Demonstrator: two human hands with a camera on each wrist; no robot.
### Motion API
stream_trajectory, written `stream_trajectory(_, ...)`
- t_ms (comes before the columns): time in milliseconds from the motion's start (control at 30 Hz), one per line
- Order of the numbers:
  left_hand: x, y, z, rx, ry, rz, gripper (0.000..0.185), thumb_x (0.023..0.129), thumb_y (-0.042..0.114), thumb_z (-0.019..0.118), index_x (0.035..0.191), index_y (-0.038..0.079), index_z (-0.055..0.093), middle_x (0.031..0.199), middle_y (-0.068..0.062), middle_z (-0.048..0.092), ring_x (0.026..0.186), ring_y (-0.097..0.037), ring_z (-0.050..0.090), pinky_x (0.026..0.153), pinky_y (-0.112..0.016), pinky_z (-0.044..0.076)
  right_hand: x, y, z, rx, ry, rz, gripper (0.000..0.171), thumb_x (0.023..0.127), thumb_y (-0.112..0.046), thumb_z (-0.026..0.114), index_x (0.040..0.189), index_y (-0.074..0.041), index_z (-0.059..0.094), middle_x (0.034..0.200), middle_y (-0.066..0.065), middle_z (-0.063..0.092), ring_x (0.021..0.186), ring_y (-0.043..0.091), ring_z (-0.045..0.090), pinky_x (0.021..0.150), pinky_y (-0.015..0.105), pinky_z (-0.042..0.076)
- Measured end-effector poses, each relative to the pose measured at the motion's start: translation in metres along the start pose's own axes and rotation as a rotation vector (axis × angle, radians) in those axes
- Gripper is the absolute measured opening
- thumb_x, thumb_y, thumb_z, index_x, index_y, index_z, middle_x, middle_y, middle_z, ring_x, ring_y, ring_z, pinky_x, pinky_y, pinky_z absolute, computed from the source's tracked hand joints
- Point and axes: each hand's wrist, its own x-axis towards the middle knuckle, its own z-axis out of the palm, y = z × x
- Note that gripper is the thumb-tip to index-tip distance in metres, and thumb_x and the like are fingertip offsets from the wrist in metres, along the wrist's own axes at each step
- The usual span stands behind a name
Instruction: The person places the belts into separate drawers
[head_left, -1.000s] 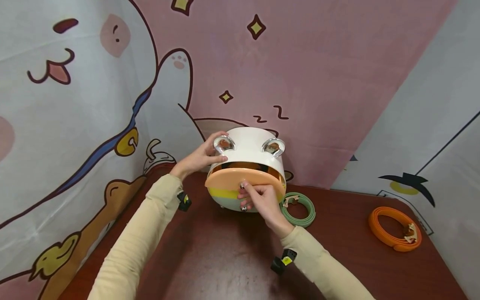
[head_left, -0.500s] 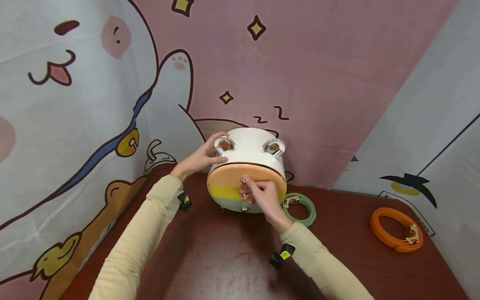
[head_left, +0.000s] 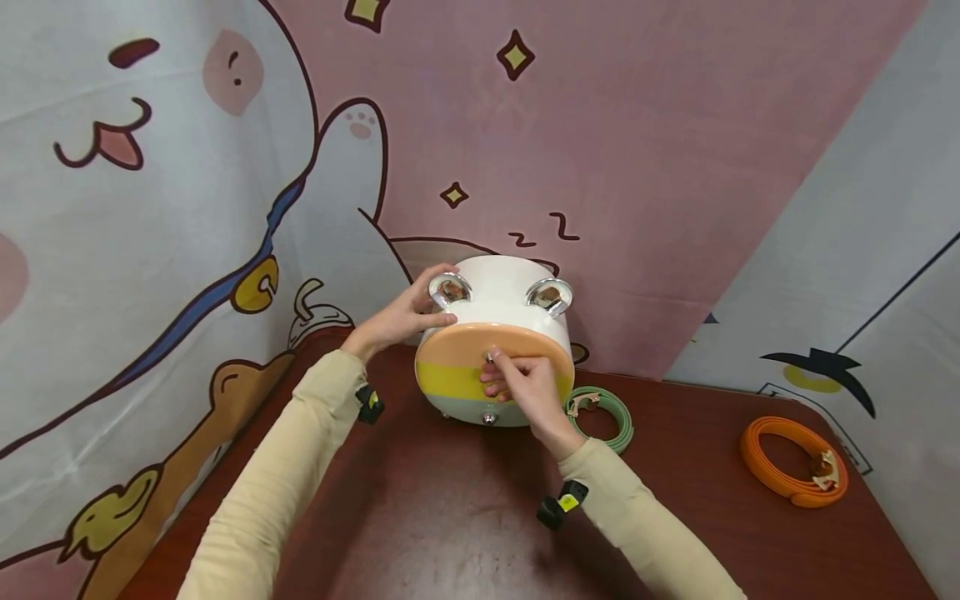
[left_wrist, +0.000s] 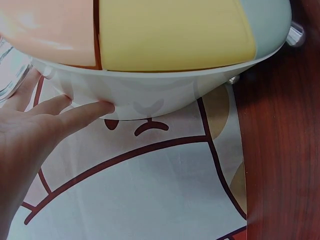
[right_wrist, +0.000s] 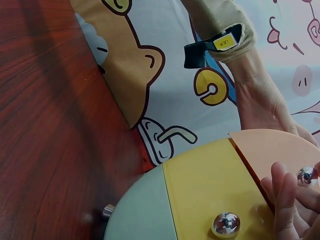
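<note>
A round white drawer box (head_left: 502, 287) with two silver rings on top stands at the table's back edge. Its front has a peach drawer (head_left: 453, 350), a yellow drawer (head_left: 448, 382) and a pale grey drawer (head_left: 459, 408), all flush. My left hand (head_left: 427, 312) lies with straight fingers against the box's left side beside a ring (head_left: 448, 288); the left wrist view shows the fingers (left_wrist: 75, 112) pressing the white wall (left_wrist: 165, 95). My right hand (head_left: 498, 367) pinches the peach drawer's silver knob (head_left: 489, 357), also seen as the knob (right_wrist: 306, 175) in the right wrist view.
A coiled green belt (head_left: 606, 417) lies just right of the box and a coiled orange belt (head_left: 793, 458) sits far right on the dark wooden table (head_left: 450, 517). Cartoon-printed cloth hangs behind and at the left. The yellow drawer carries its own knob (right_wrist: 226, 223).
The peach drawer stood pulled out a second ago; my right hand has pushed it in until its front sits flush. The left hand has stayed on the box.
</note>
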Motion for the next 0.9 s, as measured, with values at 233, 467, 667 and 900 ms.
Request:
stream_trajectory(233,0.0004,0.0001,0.0,-0.017,0.001,-0.006,0.074,0.093,-0.005,0.06,0.15,0.018,0.02,0.144,-0.029,0.032,0.125,-0.032,0.045,0.09,-0.036,0.046,0.004,0.0021,0.0004,0.006,0.007,0.008,0.038,0.097,-0.025,0.061,0.092,0.01,0.073,0.078,0.019,0.071,0.057,0.016,0.066,0.05,0.028,0.052)
stream_trajectory(467,0.0,0.0002,0.0004,0.009,0.011,-0.019,0.074,0.092,-0.001,0.063,0.15,0.02,0.021,0.144,-0.022,0.036,0.126,-0.031,0.045,0.091,-0.038,0.045,0.0045,0.0038,-0.0003,-0.007,0.009,0.001,0.038,0.096,-0.025,0.061,0.092,0.01,0.073,0.078,0.018,0.071,0.058,0.018,0.067,0.05,0.027,0.052)
stream_trajectory(667,-0.0004,0.0,0.0004,0.018,0.013,-0.023,0.074,0.092,0.0,0.063,0.15,0.02,0.021,0.144,-0.019,0.037,0.128,-0.032,0.043,0.094,-0.041,0.043,0.0047,0.0039,-0.0021,-0.009,-0.001,0.012,0.04,0.096,-0.029,0.062,0.093,0.01,0.073,0.081,0.02,0.071,0.061,0.022,0.069,0.053,0.029,0.053)
stream_trajectory(900,-0.0005,0.0001,0.0003,0.02,0.014,-0.023,0.073,0.092,0.0,0.063,0.15,0.02,0.022,0.145,-0.021,0.035,0.13,-0.032,0.042,0.095,-0.043,0.043,0.0071,0.0029,-0.0058,-0.019,-0.014,0.049,0.039,0.096,-0.028,0.062,0.097,0.01,0.072,0.085,0.022,0.07,0.069,0.035,0.069,0.057,0.037,0.055)
